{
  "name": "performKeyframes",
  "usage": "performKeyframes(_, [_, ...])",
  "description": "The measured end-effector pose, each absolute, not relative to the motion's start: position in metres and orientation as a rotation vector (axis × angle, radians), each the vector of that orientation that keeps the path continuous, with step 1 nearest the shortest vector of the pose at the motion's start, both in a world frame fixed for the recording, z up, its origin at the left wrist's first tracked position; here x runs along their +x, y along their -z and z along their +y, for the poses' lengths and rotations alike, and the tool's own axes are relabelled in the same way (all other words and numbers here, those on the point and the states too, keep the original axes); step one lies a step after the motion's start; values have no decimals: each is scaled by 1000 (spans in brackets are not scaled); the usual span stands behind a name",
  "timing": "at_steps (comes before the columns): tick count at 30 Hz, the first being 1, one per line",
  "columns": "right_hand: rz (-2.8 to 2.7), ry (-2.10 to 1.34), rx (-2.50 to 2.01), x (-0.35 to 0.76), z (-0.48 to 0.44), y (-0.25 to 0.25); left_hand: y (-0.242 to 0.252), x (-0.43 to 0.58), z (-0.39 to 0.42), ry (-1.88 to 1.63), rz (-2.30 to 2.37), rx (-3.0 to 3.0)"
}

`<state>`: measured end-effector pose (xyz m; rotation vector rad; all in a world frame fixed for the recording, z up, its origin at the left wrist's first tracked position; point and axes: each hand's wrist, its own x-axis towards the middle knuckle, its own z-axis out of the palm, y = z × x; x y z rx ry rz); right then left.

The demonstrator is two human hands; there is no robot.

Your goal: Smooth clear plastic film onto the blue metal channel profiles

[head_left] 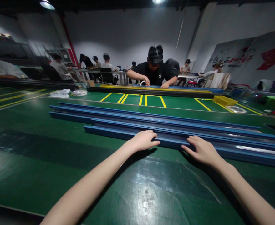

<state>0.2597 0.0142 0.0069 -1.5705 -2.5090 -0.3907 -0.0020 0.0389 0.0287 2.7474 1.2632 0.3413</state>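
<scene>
Several long blue channel-shaped profiles [118,116] lie side by side on the green table [57,165], running from left to right. My left hand [144,140] is on the nearest blue channel [111,132], its fingers over the near wall and its thumb along the outer side. Further right, my right hand [203,150] holds the same channel, fingers reaching over its edge and thumb against the near face. Some fingertips of both hands are hidden inside the channel. The channel rests on the table, its left end offset from those behind it.
Across the table a person in a black shirt [155,73] works over yellow and black strips [156,89]. Yellow tape lines [140,100] mark the tabletop. A yellow tray [224,100] stands at the right, with a clear coil [237,109] beside it. White packets [59,93] lie at the left.
</scene>
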Motion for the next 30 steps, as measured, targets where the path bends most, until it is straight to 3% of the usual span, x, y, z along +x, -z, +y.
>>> performKeyframes(12, [-2690,166,-1619,241,26,-25,-9,-85,42,-363,1701,2876])
performKeyframes(30, [-2866,130,-1327,107,48,-29,5,-89,37,-579,1750,2906])
